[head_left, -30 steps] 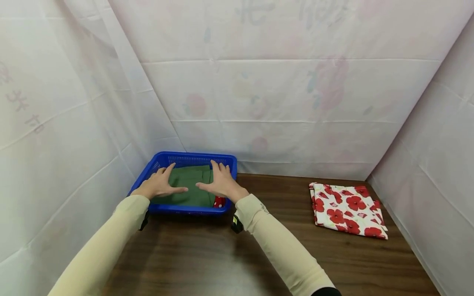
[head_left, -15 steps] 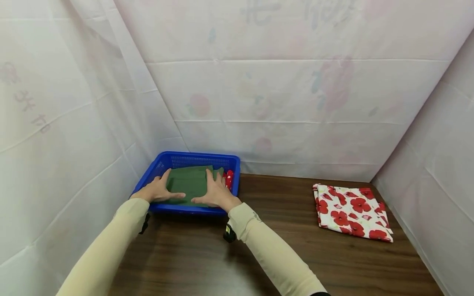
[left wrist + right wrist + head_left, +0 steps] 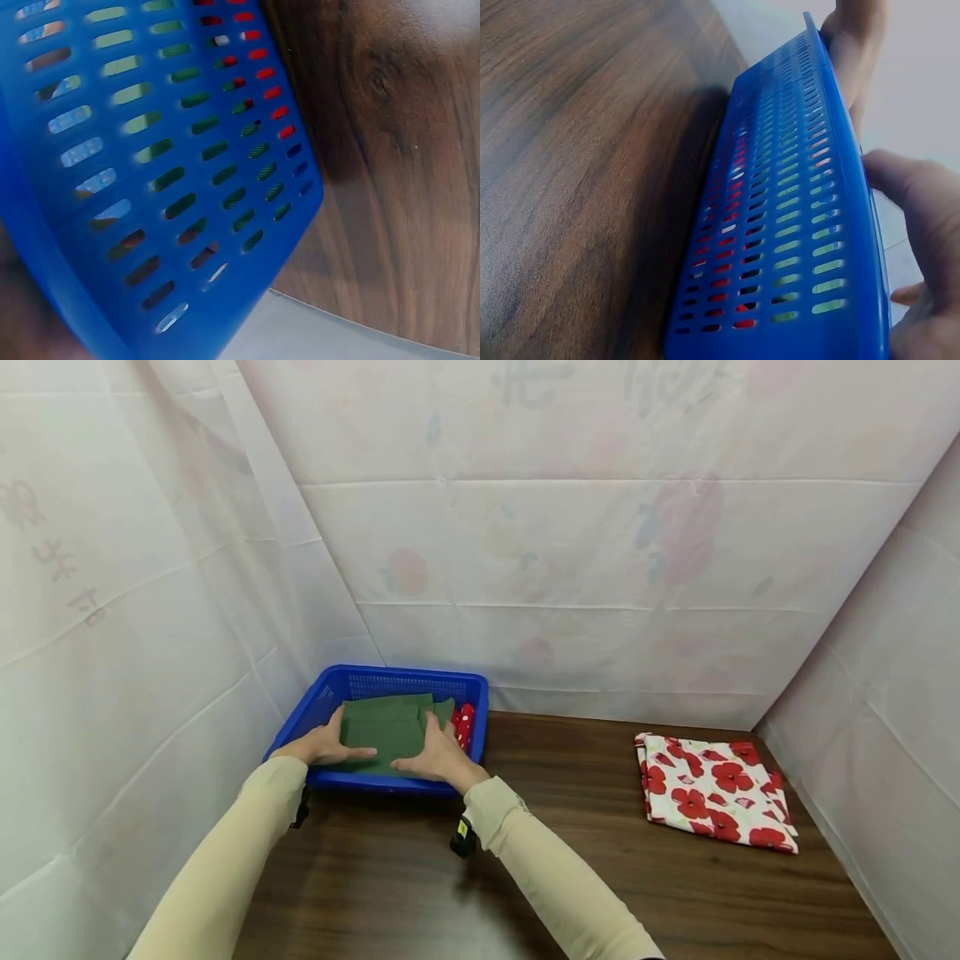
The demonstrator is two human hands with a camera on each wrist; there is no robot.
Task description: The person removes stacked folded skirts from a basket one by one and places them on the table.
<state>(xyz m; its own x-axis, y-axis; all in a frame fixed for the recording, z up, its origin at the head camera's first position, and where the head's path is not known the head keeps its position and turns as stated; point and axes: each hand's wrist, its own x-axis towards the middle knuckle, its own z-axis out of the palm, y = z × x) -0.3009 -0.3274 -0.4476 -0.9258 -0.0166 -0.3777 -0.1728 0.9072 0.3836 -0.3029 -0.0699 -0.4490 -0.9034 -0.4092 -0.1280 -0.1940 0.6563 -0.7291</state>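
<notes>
A folded green cloth (image 3: 382,735) lies in the blue plastic basket (image 3: 412,673), over a red polka-dot cloth (image 3: 465,722) that shows at its right side. My left hand (image 3: 324,747) is at the green cloth's left edge, thumb extended over the cloth. At the opposite edge, my right hand (image 3: 438,756) touches the cloth with its fingers spread and its thumb pointing inward. Through the slots of the basket wall (image 3: 187,135), green and red cloth show in the left wrist view. In the right wrist view, the right hand (image 3: 930,225) is just beyond the basket's rim.
A folded white cloth with red flowers (image 3: 716,789) lies on the right of the brown wooden table (image 3: 555,827). White curtains (image 3: 555,543) hang behind and at both sides, close to the basket's back and left.
Both hands have lowered into the basket onto the green cloth, the right one moving slightly left. More of the red polka-dot cloth is visible. The flowered cloth stays in place.
</notes>
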